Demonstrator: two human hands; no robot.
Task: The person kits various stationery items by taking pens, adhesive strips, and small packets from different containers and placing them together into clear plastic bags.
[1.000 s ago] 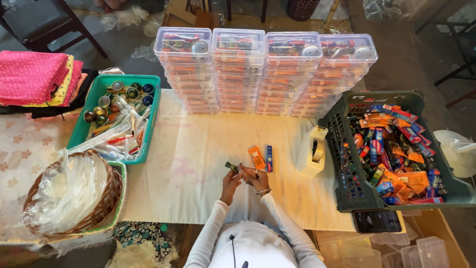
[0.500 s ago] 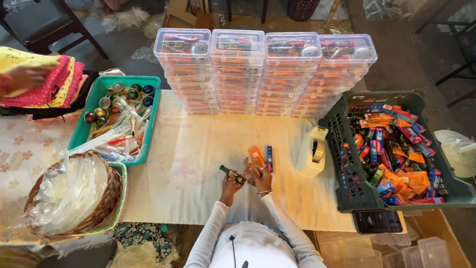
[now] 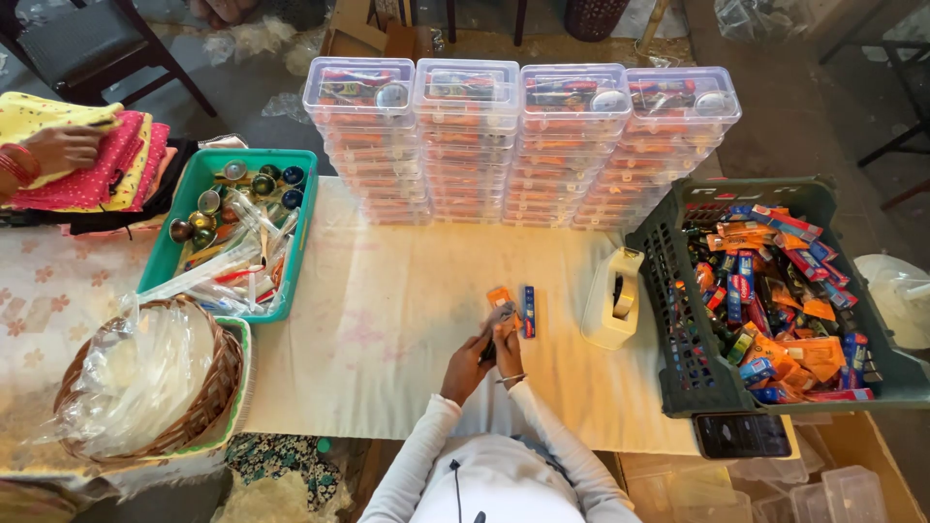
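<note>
Together, the left hand [image 3: 469,363] and right hand [image 3: 507,341] are meeting over the pale cloth-covered table [image 3: 387,329], fingers clenching a small dark item [image 3: 489,347] between them. Just beyond, left of the white tape dispenser [image 3: 612,296], a small orange packet [image 3: 500,296] and slim blue packet [image 3: 528,311] are lying within easy reach.

Both my arms reach forward from six o'clock in long white sleeves, elbows spread and forearms angling in so the wrists nearly meet ahead of my chest. My left hand [image 3: 465,366] sits at seven o'clock of my right hand [image 3: 506,341], and the two touch. Fingers of both are curled inward, pinched together around something small between them. A thin bangle circles my right wrist.
</note>
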